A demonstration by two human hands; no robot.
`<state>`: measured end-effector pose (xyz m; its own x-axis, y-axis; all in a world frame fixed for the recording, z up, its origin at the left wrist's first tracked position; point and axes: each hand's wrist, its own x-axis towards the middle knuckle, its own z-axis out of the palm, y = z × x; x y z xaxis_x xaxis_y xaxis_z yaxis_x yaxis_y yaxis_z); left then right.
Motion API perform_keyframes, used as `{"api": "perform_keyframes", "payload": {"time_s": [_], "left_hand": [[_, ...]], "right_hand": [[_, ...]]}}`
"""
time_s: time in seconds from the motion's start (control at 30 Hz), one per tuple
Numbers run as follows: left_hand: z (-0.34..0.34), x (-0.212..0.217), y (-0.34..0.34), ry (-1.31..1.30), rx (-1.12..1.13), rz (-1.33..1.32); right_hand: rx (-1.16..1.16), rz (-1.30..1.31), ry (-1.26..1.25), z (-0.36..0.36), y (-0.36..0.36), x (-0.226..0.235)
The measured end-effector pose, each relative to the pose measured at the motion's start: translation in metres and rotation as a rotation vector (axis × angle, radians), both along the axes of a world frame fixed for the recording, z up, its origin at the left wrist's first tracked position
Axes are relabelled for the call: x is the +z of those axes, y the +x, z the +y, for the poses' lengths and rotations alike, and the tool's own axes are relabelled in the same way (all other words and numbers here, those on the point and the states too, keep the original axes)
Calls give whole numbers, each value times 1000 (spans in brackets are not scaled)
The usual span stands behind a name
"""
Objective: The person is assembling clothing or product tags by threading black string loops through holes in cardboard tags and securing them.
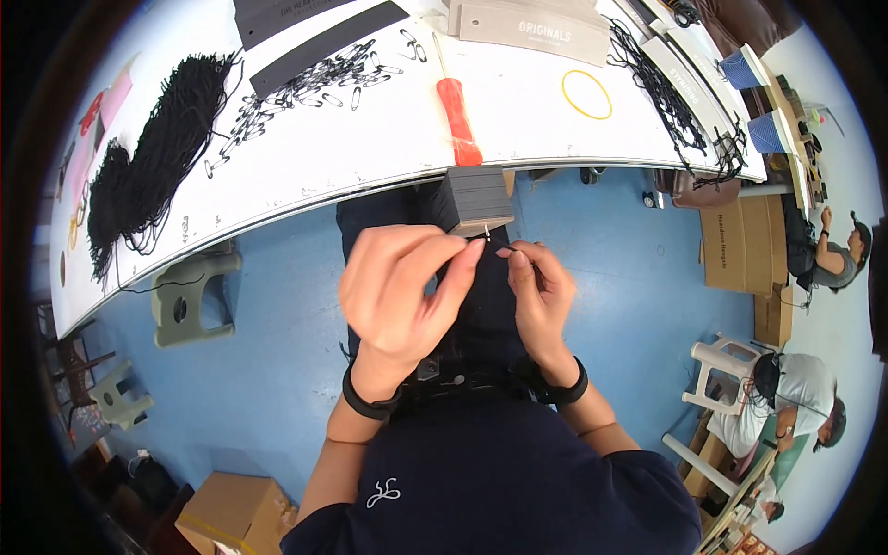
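Beyond right hand (pixel 544 301), cartons (pixel 729 252) (contents hidden)

Along the table's (pixel 518 129) left end lies a bundle of cords (pixel 166 120), one strand crossing the near edge. Right of it are scattered safety pins (pixel 319 79), with a card (pixel 328 46) behind them. A screwdriver (pixel 455 111) points away from the near edge, its handle end beside it; before that, a block (pixel 476 199) sits between edge and hands (pixel 393 282). Rightward come a thin ring (pixel 563 90) and loose cords (pixel 661 92) (these reach the near right corner). A stool (pixel 166 291) stands below the left near edge.
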<state>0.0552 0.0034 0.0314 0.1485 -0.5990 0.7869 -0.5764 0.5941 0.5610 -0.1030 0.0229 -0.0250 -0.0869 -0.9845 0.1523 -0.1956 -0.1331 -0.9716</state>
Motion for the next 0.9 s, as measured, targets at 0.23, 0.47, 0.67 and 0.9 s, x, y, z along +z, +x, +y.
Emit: {"api": "perform_keyframes", "payload": {"time_s": [0.23,0.47,0.67,0.9], "left_hand": [[-3,-1,-2,45,17,81],[-2,-2,-4,19,13,139],[1,-1,-3,-25,5,91],[6,-2,-3,25,18,147]], "right_hand": [[-3,-19,-47,-5,5,-7],[-5,7,-50,-6,5,-8],[-2,27,-56,-6,7,-8],[11,35,-63,-5,9,-7]]}}
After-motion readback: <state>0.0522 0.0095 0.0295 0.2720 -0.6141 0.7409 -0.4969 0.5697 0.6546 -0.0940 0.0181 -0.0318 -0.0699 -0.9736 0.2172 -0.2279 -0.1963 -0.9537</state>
